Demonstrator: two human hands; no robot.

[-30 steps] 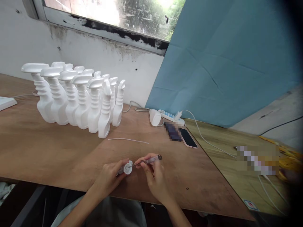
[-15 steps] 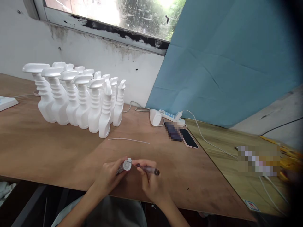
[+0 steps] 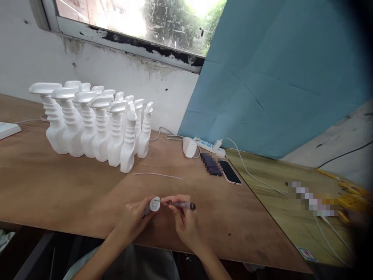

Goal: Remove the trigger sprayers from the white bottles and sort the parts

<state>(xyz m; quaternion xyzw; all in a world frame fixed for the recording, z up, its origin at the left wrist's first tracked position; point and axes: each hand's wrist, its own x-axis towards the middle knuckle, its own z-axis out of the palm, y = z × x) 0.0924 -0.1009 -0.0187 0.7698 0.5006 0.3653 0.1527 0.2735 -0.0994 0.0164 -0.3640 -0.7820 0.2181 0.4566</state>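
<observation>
My left hand is closed around a small white plastic part, whose round, cap-like end faces me. The rest of that part is hidden by my fingers. In my right hand is a screwdriver with a see-through handle and a dark end, gripped between thumb and fingers. Its thin shaft points left and meets the rim of the round end. Beyond both hands a thin pale tube lies on the brown tabletop.
Several white spray bottles stand in rows at the back left. A white adapter, a power strip and a phone lie at the back right. A white cable runs across the wooden surface on the right.
The view has shifted slightly. Both hands keep their hold, and the screwdriver stays at the white part's rim with its handle a little more level.
</observation>
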